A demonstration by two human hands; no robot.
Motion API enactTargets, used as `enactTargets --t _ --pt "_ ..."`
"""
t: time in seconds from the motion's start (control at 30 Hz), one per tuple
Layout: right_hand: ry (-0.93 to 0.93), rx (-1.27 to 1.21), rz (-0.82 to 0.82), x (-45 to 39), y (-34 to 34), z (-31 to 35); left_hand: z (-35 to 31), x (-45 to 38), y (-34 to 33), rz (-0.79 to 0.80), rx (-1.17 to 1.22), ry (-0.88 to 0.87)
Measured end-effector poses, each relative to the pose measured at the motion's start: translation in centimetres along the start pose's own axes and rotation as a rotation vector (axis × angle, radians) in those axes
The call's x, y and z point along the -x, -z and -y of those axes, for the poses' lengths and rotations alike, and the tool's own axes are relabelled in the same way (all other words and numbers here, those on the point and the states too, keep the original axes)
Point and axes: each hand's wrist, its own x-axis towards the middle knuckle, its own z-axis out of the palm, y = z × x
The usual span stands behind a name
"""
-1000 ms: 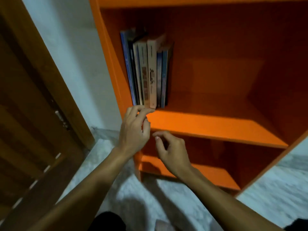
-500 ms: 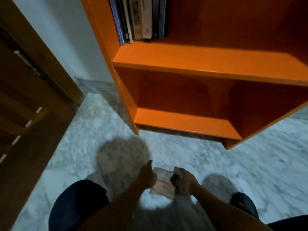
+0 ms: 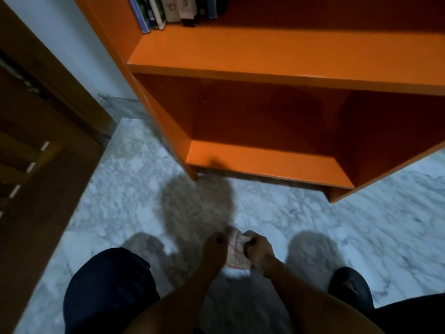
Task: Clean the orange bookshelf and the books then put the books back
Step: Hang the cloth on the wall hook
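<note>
Change: both your hands are dropping away from the books and are now working a cloth low over the floor, in front of the bookshelf.
Head view, left hand: you are curling its fingers round the cloth's left edge.
Head view, right hand: you are pinching the other edge, seemingly bunching it into a wiping pad.
Books: they are standing upright on the upper shelf of the bookshelf, at its left end.
Lower shelf: it is sitting bare, nearest the cloth.
</note>
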Motion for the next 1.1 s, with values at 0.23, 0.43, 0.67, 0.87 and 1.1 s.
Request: enactTargets --t 0.23,0.43,0.67,0.87,1.1 --pt "0.290 0.192 -0.079 8.1 8.6 8.9 -10.7 8.7 5.5 -0.037 0.287 -0.112" --pt "0.350 0.092 -0.154 21.6 16.1 16.6 -21.5 22.5 12.8 0.022 0.029 -0.387" --pt "0.379 0.226 0.035 41.3 25.3 29.5 -33.3 37.7 22.1 0.083 -0.175 -0.551" --pt "0.507 0.350 0.075 53.6 30.7 37.4 -40.6 46.2 26.9 0.113 -0.279 -0.782" --pt "0.699 0.488 -0.264 64.2 36.5 41.0 -47.3 51.6 28.1 0.080 -0.423 -1.037"
